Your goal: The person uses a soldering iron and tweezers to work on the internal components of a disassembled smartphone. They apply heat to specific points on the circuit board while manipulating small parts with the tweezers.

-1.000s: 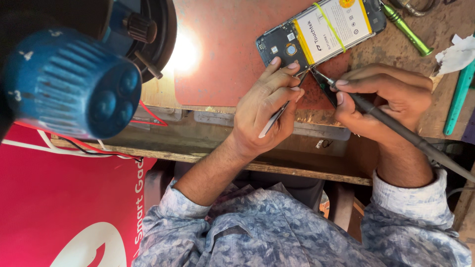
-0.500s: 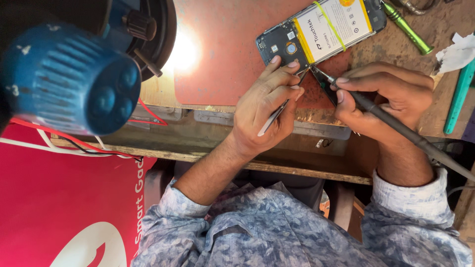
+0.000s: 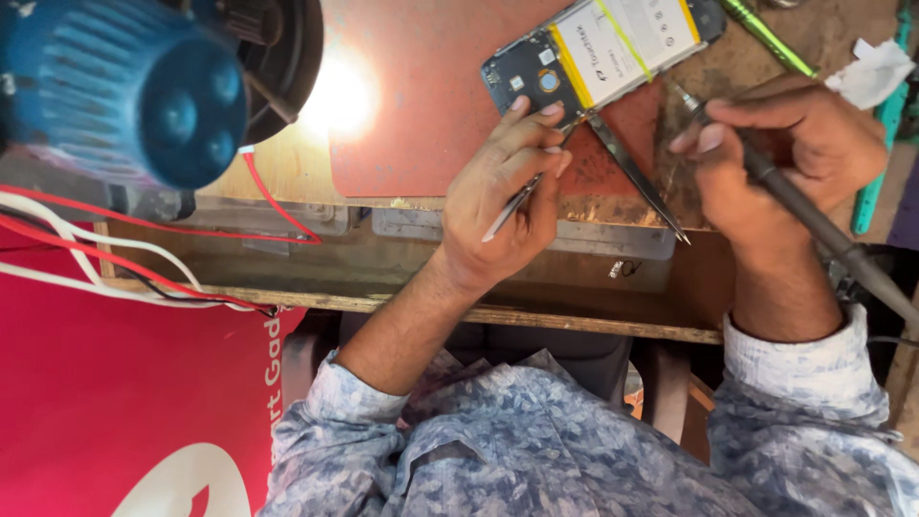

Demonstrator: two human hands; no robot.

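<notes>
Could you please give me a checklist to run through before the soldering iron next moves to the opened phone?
1. Left hand steadying the opened phone: ok, fingertips rest on its lower edge.
2. Thin metal tool secured in the left hand: ok.
3. Right hand grip on the soldering iron: ok, closed round the handle.
4. Iron tip heated: cannot tell.
5. Path clear: not ok, long tweezers lie on the red mat between the hands.
</notes>
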